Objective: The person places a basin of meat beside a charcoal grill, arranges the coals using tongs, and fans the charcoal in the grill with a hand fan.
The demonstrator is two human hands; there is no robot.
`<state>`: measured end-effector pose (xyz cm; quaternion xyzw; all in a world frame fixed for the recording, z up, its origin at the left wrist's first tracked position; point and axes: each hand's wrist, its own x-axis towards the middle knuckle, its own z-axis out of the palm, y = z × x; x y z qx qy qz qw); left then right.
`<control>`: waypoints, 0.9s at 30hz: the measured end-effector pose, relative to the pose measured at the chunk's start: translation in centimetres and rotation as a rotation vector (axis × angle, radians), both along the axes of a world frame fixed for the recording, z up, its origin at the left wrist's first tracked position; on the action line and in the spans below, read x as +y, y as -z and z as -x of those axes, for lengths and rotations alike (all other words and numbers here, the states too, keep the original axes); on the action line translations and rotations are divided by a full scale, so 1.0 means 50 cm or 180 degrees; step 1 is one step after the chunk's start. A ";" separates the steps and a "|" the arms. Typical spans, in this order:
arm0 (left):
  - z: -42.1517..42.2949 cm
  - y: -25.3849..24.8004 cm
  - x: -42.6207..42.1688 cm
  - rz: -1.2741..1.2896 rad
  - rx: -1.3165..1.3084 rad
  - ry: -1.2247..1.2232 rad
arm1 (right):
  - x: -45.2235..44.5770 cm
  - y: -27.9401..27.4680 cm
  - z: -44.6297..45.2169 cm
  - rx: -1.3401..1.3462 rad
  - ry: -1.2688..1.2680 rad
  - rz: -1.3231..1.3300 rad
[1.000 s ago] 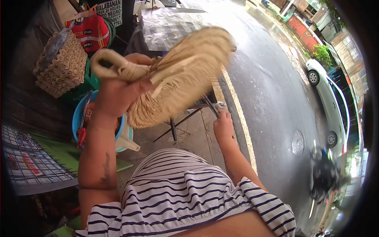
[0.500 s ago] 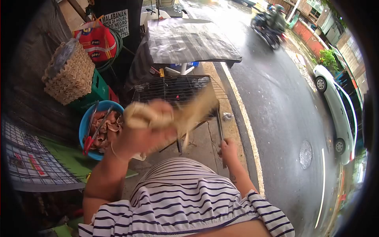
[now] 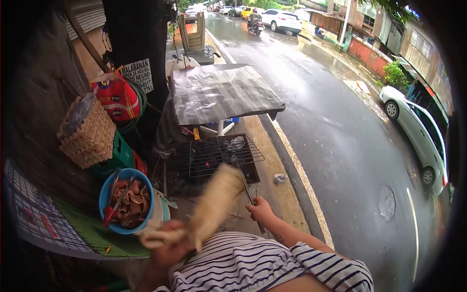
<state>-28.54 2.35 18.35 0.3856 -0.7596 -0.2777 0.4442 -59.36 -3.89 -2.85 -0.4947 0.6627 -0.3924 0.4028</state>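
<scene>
Left hand: the bare left hand (image 3: 171, 243) is low in front of the striped shirt (image 3: 243, 258), its fingers closed around the looped handle of a tan woven hand fan (image 3: 214, 204); both are smeared by motion.
Fan: its blade slants up and away from the handle toward the near edge of the grill, and its tip overlaps the grill in the view; whether they touch, I cannot tell.
Right hand: the bare right hand (image 3: 260, 209) has its fingers wrapped around long, thin metal tongs (image 3: 246, 187), which point forward to the grate.
Grill: a dark wire grate (image 3: 226, 155) lies over a black charcoal bed, with a small red glow (image 3: 207, 165) below the wires. A greyish lump (image 3: 237, 142), probably crumpled foil, is at its far right part.
Basin: left of the fan, a round blue plastic basin (image 3: 103, 194) holds brownish-pink meat pieces (image 3: 134, 204) and red-handled tongs (image 3: 110, 214).
Beyond: a tan woven basket (image 3: 90, 136) rests on a green plastic crate (image 3: 121, 153); a table under a shiny grey striped cover (image 3: 224, 92) stands past the grill.
Road: wet asphalt (image 3: 335, 165) runs along the right, with a white car (image 3: 418, 131) at its far side.
</scene>
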 end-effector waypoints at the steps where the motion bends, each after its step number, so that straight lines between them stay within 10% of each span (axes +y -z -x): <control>1: 0.000 -0.022 0.002 0.0055 -0.0298 0.0219 | -0.005 0.059 0.011 0.0700 -0.0308 0.0898; 3: -0.037 0.023 -0.012 -0.0019 0.0108 -0.0411 | -0.022 0.020 0.004 -0.0829 -0.0050 -0.0898; 5: -0.097 0.059 -0.012 -0.0210 0.0443 -0.2148 | -0.016 0.001 0.005 -0.0930 0.0004 -0.0736; 12: -0.030 0.066 0.026 -0.0253 0.0507 0.0522 | 0.001 -0.022 0.009 -0.1072 0.0165 -0.0704; 16: -0.050 0.022 0.015 0.0124 -0.0467 -0.2035 | 0.013 -0.046 0.001 -0.1097 0.0262 -0.0605; 20: 0.016 -0.036 0.054 -0.0614 0.0262 0.1517 | 0.019 0.076 0.034 0.0321 -0.0696 0.0644; 22: -0.061 0.063 0.046 -0.0954 0.0696 -0.0054 | 0.045 -0.034 -0.002 -0.1177 0.0176 -0.0752; 25: -0.086 0.031 0.044 -0.0294 0.0077 -0.1972 | 0.081 -0.050 -0.028 -0.1068 0.0413 -0.0736; 27: -0.044 0.021 0.095 -0.0233 0.0091 -0.0389 | 0.099 -0.069 -0.040 -0.0893 0.0436 -0.0813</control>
